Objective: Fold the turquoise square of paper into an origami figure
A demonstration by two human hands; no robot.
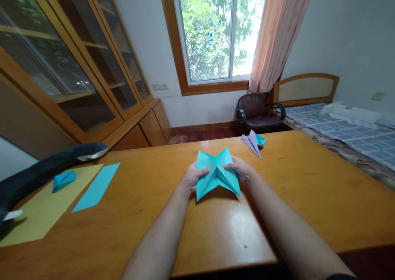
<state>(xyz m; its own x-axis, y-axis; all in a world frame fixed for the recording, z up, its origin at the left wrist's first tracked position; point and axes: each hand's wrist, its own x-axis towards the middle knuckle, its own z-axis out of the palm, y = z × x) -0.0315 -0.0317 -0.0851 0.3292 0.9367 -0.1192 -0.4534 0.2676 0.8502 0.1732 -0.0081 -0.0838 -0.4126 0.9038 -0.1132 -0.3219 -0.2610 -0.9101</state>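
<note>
A turquoise sheet of paper (217, 179), creased into a four-pointed star shape, is held up just above the wooden table between my two hands. My left hand (193, 177) grips its left side, thumb on the upper face and fingers behind. On the opposite side, my right hand (240, 168) pinches the sheet the same way, the thumb near the centre creases. Most of the fingers are hidden under the paper.
Beyond the hands on the table (148, 230) lie a purple paper plane (252, 143) and a small turquoise folded paper (260, 140). To the left are a turquoise strip (97, 187), a yellow sheet (46, 214), a blue folded paper (63, 180) and a dark curved object (55, 156).
</note>
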